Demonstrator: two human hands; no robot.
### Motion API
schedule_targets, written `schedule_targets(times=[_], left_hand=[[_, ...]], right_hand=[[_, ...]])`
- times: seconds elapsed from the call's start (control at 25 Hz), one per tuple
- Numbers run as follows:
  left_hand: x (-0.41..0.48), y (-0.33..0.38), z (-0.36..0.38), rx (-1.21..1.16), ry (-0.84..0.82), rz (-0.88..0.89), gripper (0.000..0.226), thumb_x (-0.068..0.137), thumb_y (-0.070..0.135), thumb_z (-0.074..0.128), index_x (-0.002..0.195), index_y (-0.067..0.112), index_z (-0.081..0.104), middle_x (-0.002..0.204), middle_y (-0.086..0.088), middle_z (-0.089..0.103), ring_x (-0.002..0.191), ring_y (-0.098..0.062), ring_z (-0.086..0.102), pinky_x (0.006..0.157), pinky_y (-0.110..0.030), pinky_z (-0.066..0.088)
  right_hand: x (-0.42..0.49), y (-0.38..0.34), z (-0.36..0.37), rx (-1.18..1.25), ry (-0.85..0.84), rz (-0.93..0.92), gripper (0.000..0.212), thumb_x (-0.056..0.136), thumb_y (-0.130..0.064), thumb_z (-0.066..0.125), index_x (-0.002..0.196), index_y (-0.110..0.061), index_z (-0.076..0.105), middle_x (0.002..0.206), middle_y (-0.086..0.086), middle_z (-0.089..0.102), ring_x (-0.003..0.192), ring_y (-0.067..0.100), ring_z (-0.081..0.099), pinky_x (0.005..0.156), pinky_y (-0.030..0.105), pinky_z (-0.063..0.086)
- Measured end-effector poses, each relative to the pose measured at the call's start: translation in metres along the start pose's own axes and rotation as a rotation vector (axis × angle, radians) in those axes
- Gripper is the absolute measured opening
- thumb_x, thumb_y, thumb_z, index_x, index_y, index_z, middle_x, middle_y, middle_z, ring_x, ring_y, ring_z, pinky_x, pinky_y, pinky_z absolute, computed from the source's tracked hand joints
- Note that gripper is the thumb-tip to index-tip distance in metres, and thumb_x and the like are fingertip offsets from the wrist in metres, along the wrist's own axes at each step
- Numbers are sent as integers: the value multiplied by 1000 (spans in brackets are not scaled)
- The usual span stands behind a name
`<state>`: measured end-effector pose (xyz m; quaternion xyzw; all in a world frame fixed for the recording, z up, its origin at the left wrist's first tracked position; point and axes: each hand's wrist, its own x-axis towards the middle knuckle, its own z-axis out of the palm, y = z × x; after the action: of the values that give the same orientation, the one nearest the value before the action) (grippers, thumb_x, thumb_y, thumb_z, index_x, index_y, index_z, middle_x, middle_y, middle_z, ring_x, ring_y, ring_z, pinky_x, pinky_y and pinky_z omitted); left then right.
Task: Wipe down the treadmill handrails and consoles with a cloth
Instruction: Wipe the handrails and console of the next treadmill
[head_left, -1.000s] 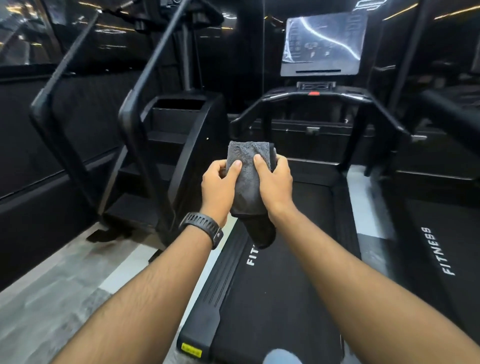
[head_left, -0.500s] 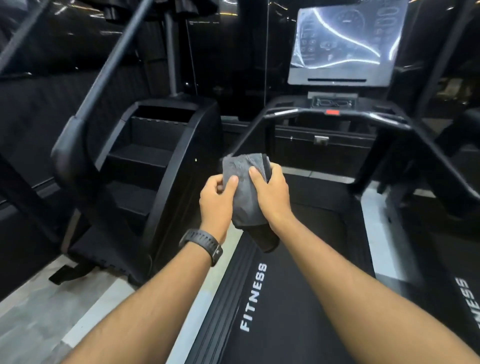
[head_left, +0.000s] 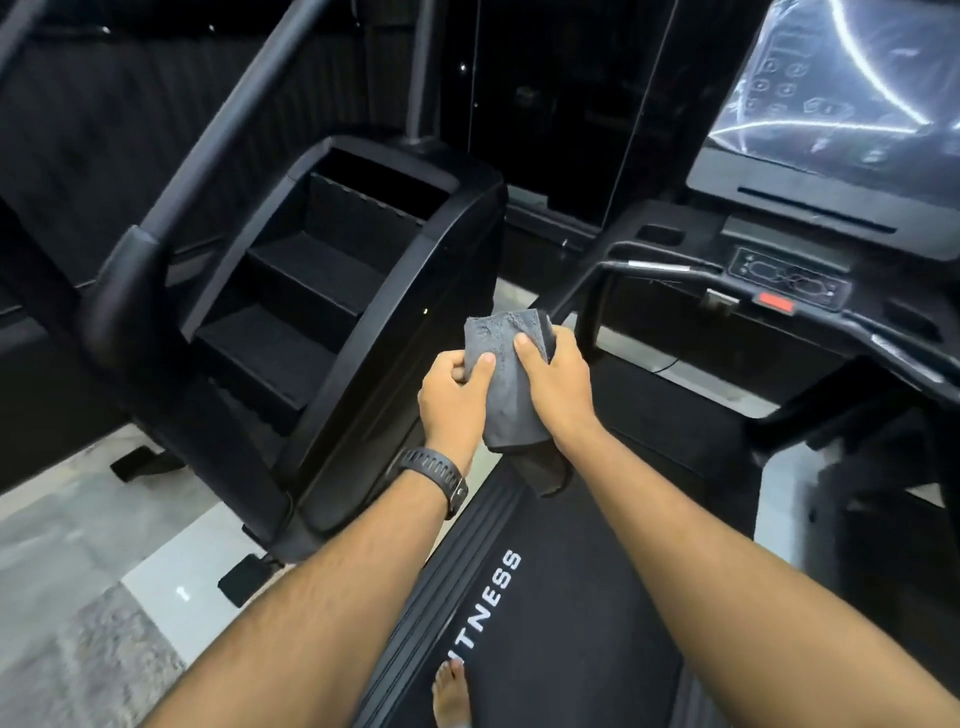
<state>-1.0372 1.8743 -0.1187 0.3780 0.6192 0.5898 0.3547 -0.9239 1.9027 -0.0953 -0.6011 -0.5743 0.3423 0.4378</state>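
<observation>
A folded grey cloth (head_left: 501, 379) hangs in front of me, gripped on both sides. My left hand (head_left: 451, 396), with a black watch on its wrist, pinches its left edge; my right hand (head_left: 558, 387) grips its right edge with the thumb on top. Ahead at the right stands the black treadmill: its console screen (head_left: 841, 88) covered in shiny film, a control panel with a red button (head_left: 776, 301), the left handrail (head_left: 652, 267) just beyond the cloth, and the right handrail (head_left: 904, 353). The belt (head_left: 561, 597) reads "FITNESS" below my arms.
A black stair-climber machine (head_left: 332, 312) with a thick side rail (head_left: 130, 291) stands close at the left. Grey tiled floor (head_left: 78, 597) lies beside the treadmill. A bare foot (head_left: 452, 693) stands on the belt's left side. Another dark machine frame (head_left: 883, 467) is at the right.
The view has moved forward onto the treadmill, so the console and handrails are nearer and larger. Both hands keep holding the cloth in the same way.
</observation>
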Motion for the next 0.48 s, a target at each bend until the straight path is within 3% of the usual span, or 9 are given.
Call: schedule_targets(times=[0.2,0.36,0.48], left_hand=[[71,-44,39,127,101,-70,31,78,61,56,85,31,60,94,8,64,93,-19,62,78,-46,57],[103,-73,62,220,163,-202,25,88,48,59,90,23,59,105,2,55,102,-23,55,87,-43,51],[111,-95,75,216,193,-284,17,93,34,60,91,18,55,105,-1,51,97,-21,54,83,-34,46]], right_hand=[[91,22,25,-165,-150,-45,32,100,-40,55,125,-20,54,110,-10,64,101,10,63,87,33,52],[166,36,50,-595,-382,-258,30,99,-42,54,119,-19,56,108,-4,62,98,16,59,84,37,48],[208,46,78,-799,-592,-406,32,98,-40,56,119,-16,57,113,4,66,104,25,62,86,41,50]])
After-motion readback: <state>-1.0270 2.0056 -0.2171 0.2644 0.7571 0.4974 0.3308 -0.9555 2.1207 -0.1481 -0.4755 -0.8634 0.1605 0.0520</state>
